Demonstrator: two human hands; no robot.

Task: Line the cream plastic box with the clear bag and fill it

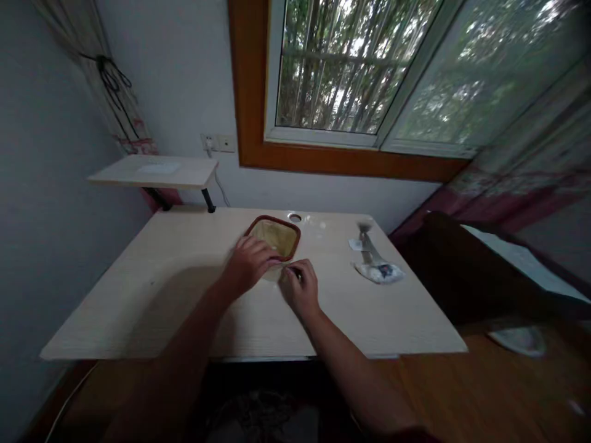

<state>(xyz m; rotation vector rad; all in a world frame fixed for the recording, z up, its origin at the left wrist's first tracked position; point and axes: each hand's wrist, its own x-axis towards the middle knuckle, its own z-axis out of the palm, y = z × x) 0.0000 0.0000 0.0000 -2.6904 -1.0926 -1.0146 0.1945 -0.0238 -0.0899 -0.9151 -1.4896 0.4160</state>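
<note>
A shallow brown-rimmed square tray (290, 228) with a pale yellowish lining lies on the light wooden desk (184, 295), near its far middle. My left hand (247, 263) rests curled on the tray's near edge. My right hand (301, 286) sits just right of it, fingers pinched together at the tray's near corner. Between both hands lies something thin and pale that I cannot make out.
A white packet with a dark strip (376, 266) lies to the right on the desk. A raised side shelf (152, 172) stands at the back left. A window (351, 67), a wall socket (218, 143) and curtains surround the desk; a dark chair (462, 271) stands to the right.
</note>
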